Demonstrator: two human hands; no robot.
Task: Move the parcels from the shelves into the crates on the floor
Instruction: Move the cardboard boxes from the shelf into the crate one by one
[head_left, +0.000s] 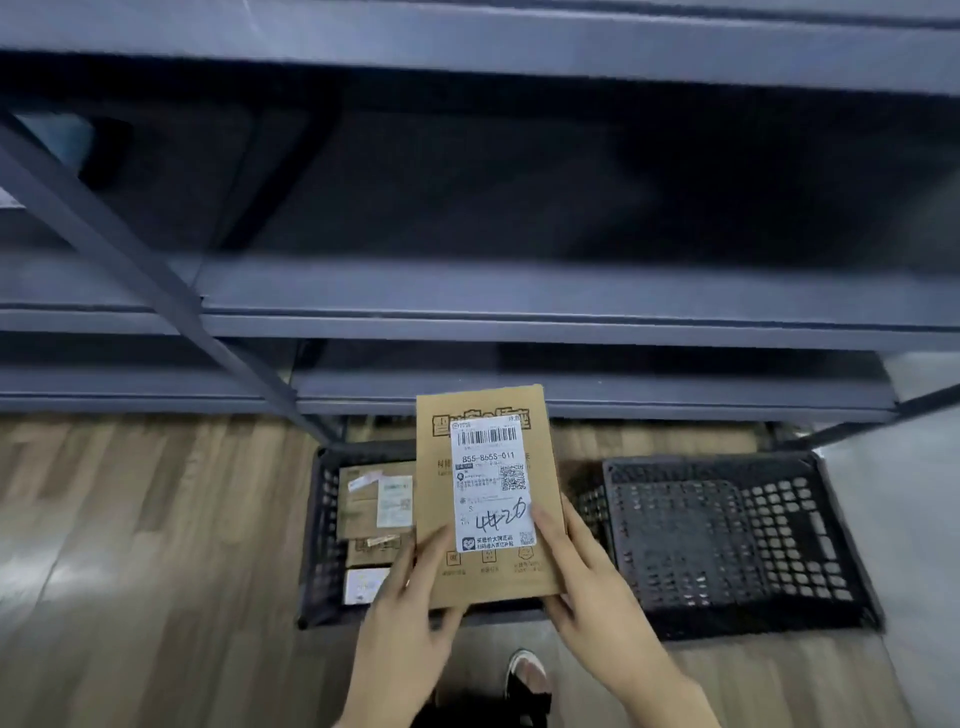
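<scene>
Now — parcel (488, 499) between both hands (582, 587)

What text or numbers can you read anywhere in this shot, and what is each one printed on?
"855-8655-011": on the white shipping label stuck on the cardboard parcel held by the left hand and right hand.
Handwritten scrawl lower on that label: not legible.
Barcode, QR code, fine print and the parcel's own brown printing: too small or blurred.
Labels on the parcels in the left crate: blurred.

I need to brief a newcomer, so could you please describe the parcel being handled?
Below the grey shelving, two black crates sit on the wooden floor. Above the left one, both hands hold a flat brown parcel. Unlike the parcels lying inside, its white label bears handwriting.
</scene>
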